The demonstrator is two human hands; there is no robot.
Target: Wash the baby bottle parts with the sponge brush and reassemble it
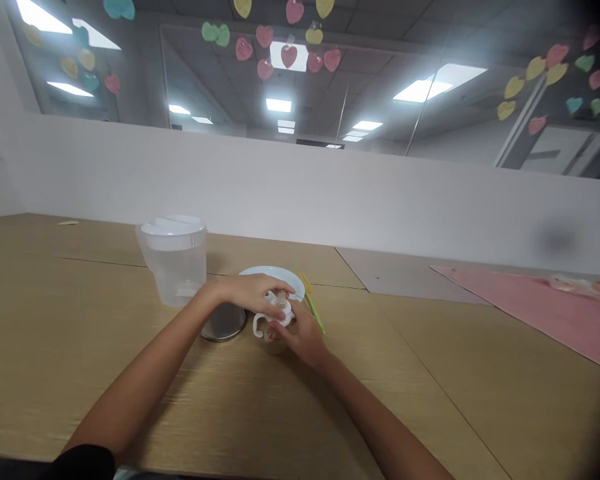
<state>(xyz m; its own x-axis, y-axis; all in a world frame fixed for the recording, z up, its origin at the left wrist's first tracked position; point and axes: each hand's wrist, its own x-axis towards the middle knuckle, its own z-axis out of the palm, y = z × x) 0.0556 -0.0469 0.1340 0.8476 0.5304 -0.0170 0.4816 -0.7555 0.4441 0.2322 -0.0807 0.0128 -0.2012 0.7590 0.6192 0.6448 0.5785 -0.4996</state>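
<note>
A baby bottle (pixel 275 347) with a white collar, a pale teat and a curved white side handle stands upright on the table in front of me. My left hand (pixel 253 293) reaches over from the left, its fingers closed round the white collar at the top. Around the bottle's right side my right hand (pixel 307 335) is wrapped, thumb towards the front. Both hands hide much of the bottle, and its contents cannot be made out.
A clear pitcher (pixel 177 270) with a white lid stands left. Nearby lie a round metal-rimmed disc (pixel 224 323), a light plate (pixel 273 270) and a green-yellow brush-like utensil (pixel 315 313). A pink cloth (pixel 545 300) with plastic packaging (pixel 580 287) lies right. A white wall (pixel 280 187) borders the table.
</note>
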